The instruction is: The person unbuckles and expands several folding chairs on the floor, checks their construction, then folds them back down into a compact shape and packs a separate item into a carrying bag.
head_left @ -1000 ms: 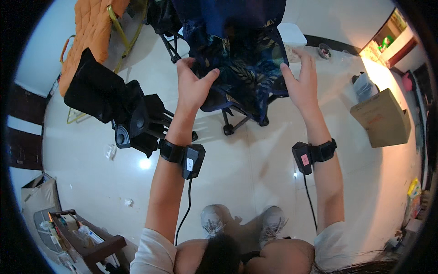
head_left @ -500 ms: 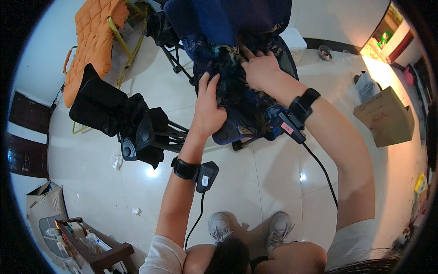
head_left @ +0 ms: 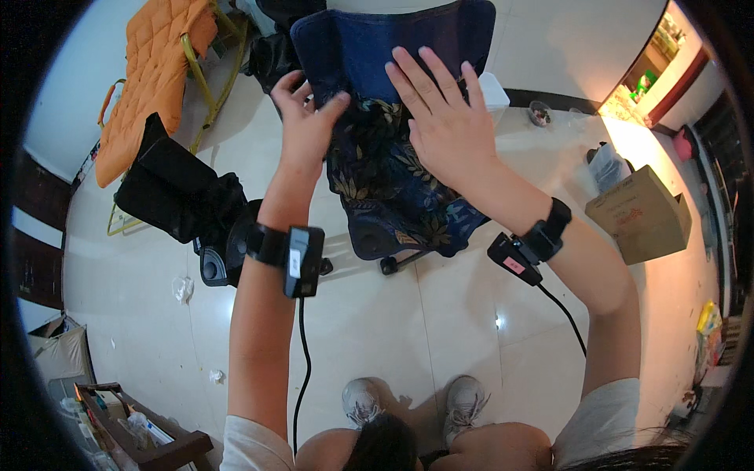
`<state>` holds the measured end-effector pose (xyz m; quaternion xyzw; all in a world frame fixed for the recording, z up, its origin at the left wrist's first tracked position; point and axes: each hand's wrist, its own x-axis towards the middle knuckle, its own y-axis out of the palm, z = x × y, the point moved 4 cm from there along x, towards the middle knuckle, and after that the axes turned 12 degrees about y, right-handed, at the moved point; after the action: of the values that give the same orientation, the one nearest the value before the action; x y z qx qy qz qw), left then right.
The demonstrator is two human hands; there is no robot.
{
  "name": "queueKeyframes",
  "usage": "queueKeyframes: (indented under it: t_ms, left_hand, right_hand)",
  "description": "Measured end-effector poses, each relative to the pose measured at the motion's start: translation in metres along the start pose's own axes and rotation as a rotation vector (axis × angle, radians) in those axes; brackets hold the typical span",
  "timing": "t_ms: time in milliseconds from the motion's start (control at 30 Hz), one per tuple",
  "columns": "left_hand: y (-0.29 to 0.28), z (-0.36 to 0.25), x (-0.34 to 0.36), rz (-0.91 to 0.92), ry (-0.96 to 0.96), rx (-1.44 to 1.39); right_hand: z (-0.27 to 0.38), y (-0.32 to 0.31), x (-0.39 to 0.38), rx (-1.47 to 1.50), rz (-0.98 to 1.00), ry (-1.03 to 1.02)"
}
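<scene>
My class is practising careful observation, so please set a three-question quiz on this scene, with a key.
1. Which hand's fingers look straighter: the left hand's or the right hand's?
2. True or false: the cardboard box is to the right of the blue chair.
3. Multiple choice: what colour is the frame of the orange padded seat? a) black b) yellow c) white

Key: 1. right; 2. true; 3. b

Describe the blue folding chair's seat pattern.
Tan leaf pattern on a dark seat, clearest in the head view.
</scene>
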<state>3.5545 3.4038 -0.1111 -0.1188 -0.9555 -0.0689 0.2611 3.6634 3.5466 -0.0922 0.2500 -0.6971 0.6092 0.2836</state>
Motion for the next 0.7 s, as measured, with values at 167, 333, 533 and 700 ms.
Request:
queueKeyframes:
  t_ms: [167,333,533,700]
  left_hand:
    - [0.003,-0.002,0.037,-0.068,-0.049,-0.155]
    - [0.001,0.024,0.054,-0.109,0.179,-0.045]
    - [-0.009,0.021,0.047,-0.078,0.305,0.106]
    - [-0.007,0.025,0.037,-0.022,0.248,-0.022]
  right_hand:
    - [0.011,0.024,-0.002,0.016,0.062,0.026]
    - [0.020,0.033,0.002,-0.217,0.106,0.038]
    - [0.035,0.039,0.028,-0.462,0.059,0.130]
    - [0.022,0.075,0.051,-0.483,0.079,0.162]
